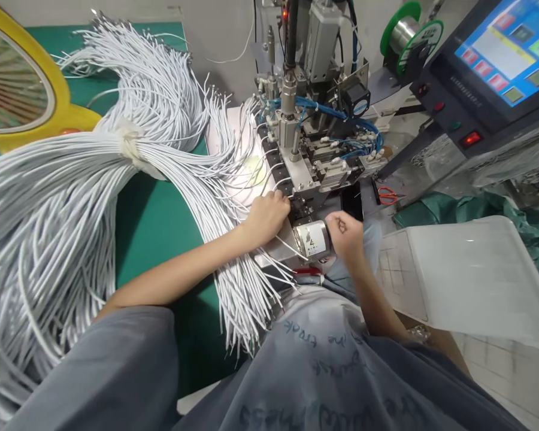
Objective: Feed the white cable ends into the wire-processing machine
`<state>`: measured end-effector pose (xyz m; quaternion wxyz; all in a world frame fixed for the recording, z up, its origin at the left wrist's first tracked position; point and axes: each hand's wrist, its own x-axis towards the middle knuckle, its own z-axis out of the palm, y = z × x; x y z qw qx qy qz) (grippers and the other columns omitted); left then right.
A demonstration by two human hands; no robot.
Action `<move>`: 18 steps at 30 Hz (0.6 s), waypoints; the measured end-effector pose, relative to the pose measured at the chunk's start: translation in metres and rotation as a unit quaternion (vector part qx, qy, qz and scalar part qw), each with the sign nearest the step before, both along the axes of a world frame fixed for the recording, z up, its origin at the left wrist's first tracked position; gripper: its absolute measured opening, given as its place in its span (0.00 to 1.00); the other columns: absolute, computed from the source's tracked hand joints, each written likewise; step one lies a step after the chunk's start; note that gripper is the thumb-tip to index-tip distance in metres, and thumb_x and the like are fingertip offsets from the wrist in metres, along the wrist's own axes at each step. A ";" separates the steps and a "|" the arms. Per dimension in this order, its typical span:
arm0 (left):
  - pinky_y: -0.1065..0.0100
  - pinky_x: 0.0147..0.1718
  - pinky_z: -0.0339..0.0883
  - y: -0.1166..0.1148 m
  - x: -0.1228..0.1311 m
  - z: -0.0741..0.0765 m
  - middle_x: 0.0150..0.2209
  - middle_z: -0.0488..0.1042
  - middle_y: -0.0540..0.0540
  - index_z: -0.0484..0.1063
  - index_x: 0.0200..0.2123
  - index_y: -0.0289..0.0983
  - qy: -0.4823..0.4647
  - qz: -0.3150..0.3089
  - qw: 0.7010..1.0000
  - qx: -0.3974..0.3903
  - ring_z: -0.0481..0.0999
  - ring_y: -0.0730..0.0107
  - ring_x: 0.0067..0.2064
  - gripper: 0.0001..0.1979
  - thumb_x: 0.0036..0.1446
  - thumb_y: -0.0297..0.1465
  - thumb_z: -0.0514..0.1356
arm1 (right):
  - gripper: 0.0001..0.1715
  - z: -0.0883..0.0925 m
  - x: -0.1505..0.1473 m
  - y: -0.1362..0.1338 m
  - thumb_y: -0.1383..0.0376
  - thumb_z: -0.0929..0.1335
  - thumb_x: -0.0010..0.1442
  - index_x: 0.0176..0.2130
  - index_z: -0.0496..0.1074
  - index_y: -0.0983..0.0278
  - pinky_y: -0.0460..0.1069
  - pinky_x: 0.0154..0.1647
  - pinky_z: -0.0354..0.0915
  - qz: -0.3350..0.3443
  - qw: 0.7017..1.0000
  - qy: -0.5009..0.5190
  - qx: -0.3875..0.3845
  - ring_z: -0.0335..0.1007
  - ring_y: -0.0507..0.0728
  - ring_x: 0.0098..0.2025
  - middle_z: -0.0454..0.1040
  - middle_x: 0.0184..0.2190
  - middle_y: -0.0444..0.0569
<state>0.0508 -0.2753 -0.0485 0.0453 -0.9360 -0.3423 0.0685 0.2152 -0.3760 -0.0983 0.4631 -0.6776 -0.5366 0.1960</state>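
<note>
A thick bundle of white cables [72, 197] is laid across the green bench [161, 221] from the left of the frame, tied at a knot so that the loose ends fan out toward the machine [305, 149] at centre, within easy reach. The left hand [267, 215] is curled closed at the machine's front edge, apparently pinching one cable end, though the grip itself is hidden. The right hand [347, 234] is held in a loose fist just beside a small metal cylinder [313, 238]; whether anything is gripped cannot be told. Both forearms are angled inward, wrists low.
</note>
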 end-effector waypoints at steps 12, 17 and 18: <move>0.68 0.22 0.54 -0.008 0.004 -0.001 0.28 0.72 0.44 0.71 0.27 0.32 -0.185 -0.110 0.976 -0.028 0.71 0.67 0.28 0.12 0.56 0.27 0.49 | 0.12 0.009 -0.042 -0.031 0.70 0.60 0.60 0.33 0.71 0.65 0.48 0.30 0.61 0.180 0.915 -0.353 -0.071 0.66 0.57 0.37 0.69 0.34 0.53; 0.70 0.30 0.62 -0.007 0.005 -0.013 0.29 0.74 0.46 0.74 0.36 0.34 -0.329 -0.164 0.926 -0.084 0.71 0.70 0.31 0.16 0.62 0.31 0.47 | 0.09 0.018 -0.013 -0.002 0.67 0.61 0.59 0.32 0.70 0.63 0.49 0.34 0.63 0.110 0.979 -0.169 -0.032 0.67 0.55 0.33 0.71 0.30 0.49; 0.70 0.31 0.62 -0.005 0.006 -0.016 0.29 0.74 0.46 0.74 0.38 0.33 -0.339 -0.167 0.920 -0.105 0.71 0.70 0.32 0.16 0.63 0.32 0.47 | 0.08 0.018 -0.008 0.004 0.66 0.62 0.58 0.32 0.71 0.63 0.48 0.32 0.63 0.095 0.991 -0.096 -0.020 0.66 0.54 0.30 0.71 0.29 0.47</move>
